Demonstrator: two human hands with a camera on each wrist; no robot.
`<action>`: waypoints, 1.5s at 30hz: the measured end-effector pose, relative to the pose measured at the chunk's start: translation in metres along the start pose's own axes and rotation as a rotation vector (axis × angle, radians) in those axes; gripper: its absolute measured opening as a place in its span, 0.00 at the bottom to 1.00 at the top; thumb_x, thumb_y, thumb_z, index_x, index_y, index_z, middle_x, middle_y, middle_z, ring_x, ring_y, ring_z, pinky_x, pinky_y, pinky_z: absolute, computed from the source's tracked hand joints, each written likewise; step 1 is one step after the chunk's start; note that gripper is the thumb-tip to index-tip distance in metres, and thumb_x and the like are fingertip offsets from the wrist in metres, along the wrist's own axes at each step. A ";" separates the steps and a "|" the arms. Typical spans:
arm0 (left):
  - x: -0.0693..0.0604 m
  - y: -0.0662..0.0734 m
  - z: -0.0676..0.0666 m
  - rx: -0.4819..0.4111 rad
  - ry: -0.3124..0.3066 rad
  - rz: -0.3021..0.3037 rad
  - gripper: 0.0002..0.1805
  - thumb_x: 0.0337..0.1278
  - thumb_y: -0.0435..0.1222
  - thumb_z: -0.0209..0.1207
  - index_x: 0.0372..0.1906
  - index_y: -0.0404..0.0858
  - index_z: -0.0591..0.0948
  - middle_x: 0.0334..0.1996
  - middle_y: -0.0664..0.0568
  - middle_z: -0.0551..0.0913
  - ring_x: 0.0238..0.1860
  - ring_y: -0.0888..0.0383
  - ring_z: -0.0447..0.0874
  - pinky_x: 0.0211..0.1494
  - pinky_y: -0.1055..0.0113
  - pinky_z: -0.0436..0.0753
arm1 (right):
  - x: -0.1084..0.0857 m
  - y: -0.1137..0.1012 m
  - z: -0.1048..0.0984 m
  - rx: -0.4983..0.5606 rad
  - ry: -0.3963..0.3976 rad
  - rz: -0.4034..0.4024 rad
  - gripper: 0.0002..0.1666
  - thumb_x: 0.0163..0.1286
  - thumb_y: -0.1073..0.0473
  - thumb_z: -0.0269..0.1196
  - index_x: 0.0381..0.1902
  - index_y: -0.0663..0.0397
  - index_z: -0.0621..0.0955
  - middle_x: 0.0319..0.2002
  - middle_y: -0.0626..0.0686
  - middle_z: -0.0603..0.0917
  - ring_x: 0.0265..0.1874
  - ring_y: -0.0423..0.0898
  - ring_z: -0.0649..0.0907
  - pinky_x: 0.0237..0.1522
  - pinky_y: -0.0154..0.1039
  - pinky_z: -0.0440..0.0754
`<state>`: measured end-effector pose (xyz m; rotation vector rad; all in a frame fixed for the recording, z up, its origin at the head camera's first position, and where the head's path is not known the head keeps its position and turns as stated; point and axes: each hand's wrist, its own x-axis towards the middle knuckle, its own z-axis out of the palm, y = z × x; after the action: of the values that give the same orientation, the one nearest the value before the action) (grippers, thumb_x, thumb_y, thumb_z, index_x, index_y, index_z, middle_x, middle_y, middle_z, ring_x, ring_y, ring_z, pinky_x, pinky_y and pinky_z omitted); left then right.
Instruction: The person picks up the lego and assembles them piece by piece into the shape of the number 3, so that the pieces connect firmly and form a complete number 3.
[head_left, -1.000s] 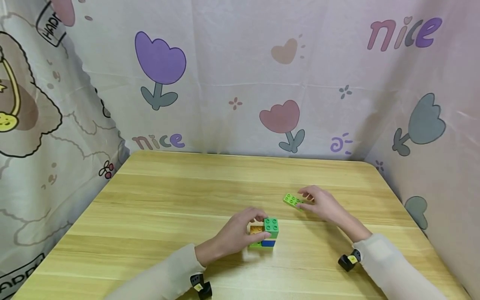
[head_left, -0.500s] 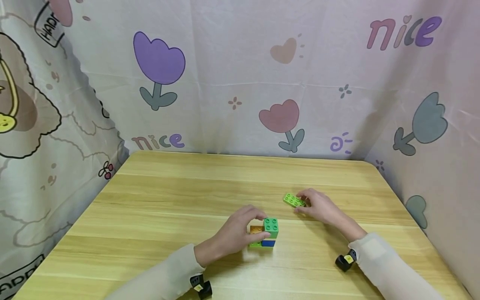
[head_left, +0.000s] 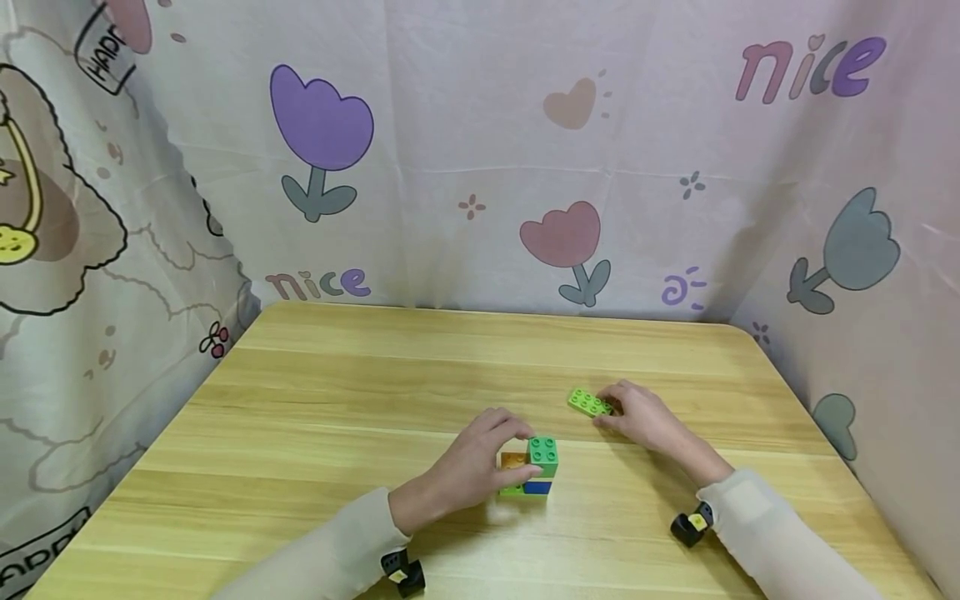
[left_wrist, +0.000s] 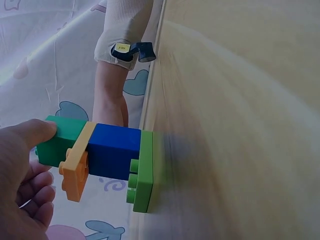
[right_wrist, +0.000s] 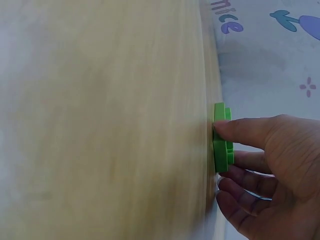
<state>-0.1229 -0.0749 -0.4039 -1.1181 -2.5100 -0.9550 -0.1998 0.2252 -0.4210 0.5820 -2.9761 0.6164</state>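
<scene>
A small stack of toy building bricks stands on the table in front of the person. On its top is a green brick (head_left: 543, 454), above a thin orange brick (left_wrist: 75, 170), a blue brick (left_wrist: 115, 150) and a flat light green brick (left_wrist: 145, 172) as the base. The left hand (head_left: 472, 467) grips the top green brick between thumb and fingers. Farther back and to the right lies another flat lime green brick (head_left: 587, 403), studs up. At its right end, the right hand (head_left: 647, 423) pinches it; in the right wrist view the thumb presses its side.
Both hands work over a wood-grain table (head_left: 322, 400). A patterned curtain (head_left: 450, 125) hangs behind the table and along both sides. Each wrist carries a small black camera, such as the right one (head_left: 692, 527).
The right hand has shifted slightly left and closed its thumb and fingers on the end of the lime green brick. The left hand and the stack have stayed in place.
</scene>
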 end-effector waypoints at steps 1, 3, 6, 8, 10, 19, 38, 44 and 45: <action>0.000 0.000 0.000 -0.001 0.001 0.004 0.19 0.56 0.47 0.68 0.49 0.43 0.80 0.44 0.58 0.77 0.47 0.61 0.74 0.51 0.67 0.77 | 0.000 0.000 0.000 -0.001 0.001 -0.001 0.23 0.59 0.54 0.72 0.49 0.62 0.82 0.37 0.50 0.80 0.33 0.45 0.77 0.39 0.47 0.77; 0.000 0.000 0.000 -0.003 0.000 0.005 0.19 0.56 0.47 0.68 0.49 0.43 0.80 0.44 0.57 0.77 0.47 0.61 0.74 0.51 0.67 0.77 | -0.001 -0.001 0.000 -0.004 0.004 -0.003 0.23 0.59 0.55 0.72 0.48 0.62 0.83 0.36 0.49 0.80 0.33 0.44 0.77 0.38 0.46 0.77; 0.000 0.000 -0.001 -0.005 -0.002 0.005 0.19 0.55 0.47 0.69 0.49 0.43 0.81 0.44 0.57 0.78 0.47 0.61 0.74 0.50 0.67 0.77 | -0.001 -0.001 -0.001 -0.004 0.006 -0.012 0.22 0.59 0.55 0.72 0.48 0.62 0.83 0.36 0.49 0.80 0.32 0.43 0.77 0.37 0.45 0.77; 0.000 0.000 -0.001 -0.005 -0.003 0.001 0.19 0.55 0.47 0.69 0.49 0.43 0.81 0.44 0.57 0.78 0.47 0.61 0.73 0.50 0.67 0.77 | -0.001 -0.002 -0.002 -0.003 0.009 -0.017 0.22 0.59 0.56 0.72 0.48 0.62 0.83 0.36 0.49 0.80 0.32 0.43 0.76 0.36 0.44 0.76; 0.001 0.000 -0.002 -0.010 -0.007 -0.003 0.19 0.55 0.47 0.69 0.49 0.43 0.81 0.43 0.56 0.78 0.47 0.61 0.73 0.50 0.66 0.77 | -0.001 -0.002 -0.002 0.001 0.007 -0.022 0.22 0.59 0.56 0.72 0.48 0.62 0.83 0.36 0.49 0.80 0.32 0.43 0.76 0.36 0.43 0.76; 0.000 0.000 -0.001 -0.012 -0.022 -0.029 0.19 0.57 0.48 0.68 0.49 0.44 0.81 0.43 0.55 0.78 0.47 0.61 0.72 0.50 0.66 0.77 | -0.005 -0.007 -0.003 0.008 0.038 -0.050 0.20 0.60 0.58 0.71 0.49 0.60 0.83 0.40 0.50 0.81 0.34 0.43 0.77 0.39 0.44 0.77; 0.000 0.001 0.001 -0.051 -0.010 -0.043 0.18 0.56 0.46 0.69 0.48 0.43 0.80 0.43 0.55 0.78 0.46 0.57 0.74 0.48 0.66 0.77 | -0.020 -0.038 -0.024 0.043 0.096 -0.152 0.21 0.60 0.60 0.71 0.51 0.55 0.83 0.44 0.47 0.81 0.40 0.44 0.81 0.44 0.45 0.80; 0.001 0.002 0.000 -0.056 -0.012 -0.058 0.19 0.55 0.46 0.69 0.49 0.44 0.80 0.44 0.54 0.79 0.46 0.60 0.75 0.49 0.65 0.78 | -0.025 -0.048 -0.032 0.038 0.095 -0.193 0.20 0.61 0.58 0.71 0.51 0.53 0.83 0.44 0.46 0.81 0.40 0.45 0.81 0.42 0.44 0.81; 0.001 0.002 -0.001 -0.056 -0.016 -0.062 0.19 0.55 0.46 0.69 0.49 0.44 0.80 0.44 0.55 0.79 0.47 0.59 0.75 0.49 0.65 0.78 | -0.025 -0.050 -0.033 0.037 0.098 -0.196 0.20 0.61 0.57 0.71 0.51 0.53 0.83 0.44 0.46 0.81 0.40 0.45 0.81 0.42 0.44 0.81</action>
<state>-0.1218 -0.0737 -0.4016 -1.0735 -2.5588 -1.0426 -0.1590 0.2050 -0.3750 0.8088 -2.7780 0.6627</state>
